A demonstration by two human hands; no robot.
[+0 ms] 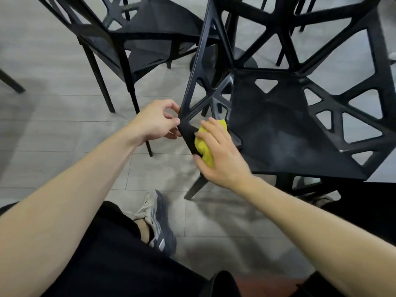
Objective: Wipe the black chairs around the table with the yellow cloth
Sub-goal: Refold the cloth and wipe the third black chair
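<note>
Far left, floor: pale grey planks (pixel 53 116) run under everything we see, and a single dark leg (pixel 11 82) pokes in at the edge.
Second chair: we have a black chair (pixel 150 24) at upper left, web-patterned like its neighbour, standing on the planks well apart from both hands.
Left hand: we see the left hand (pixel 158 122) at the corner of the near chair's side frame, its fingers (pixel 171 121) curled and pinching that black strut, thumb on the near face.
Shoe: down below, a grey and dark sneaker (pixel 159 224) is planted on the floor between our two forearms, black clothing beside it.
Yellow cloth: the yellow cloth (pixel 203 144) is bunched against the front left corner of the near chair, just beside the left hand, touching the frame where side and seat meet.
Right hand: the right hand (pixel 220 153) lies over the cloth, fingers spread and bent down around it, gripping it and pressing it onto the frame; only the cloth's left edge and top show past the hand.
Near chair: the black chair (pixel 300 133) being wiped fills the right half for us, its seat solid in the middle with triangular cut-outs toward the right and back, a faint dusty haze on the surface.
Behind: a round black base (pixel 244 58) sits on the floor beyond that chair; we cannot tell what it carries.
</note>
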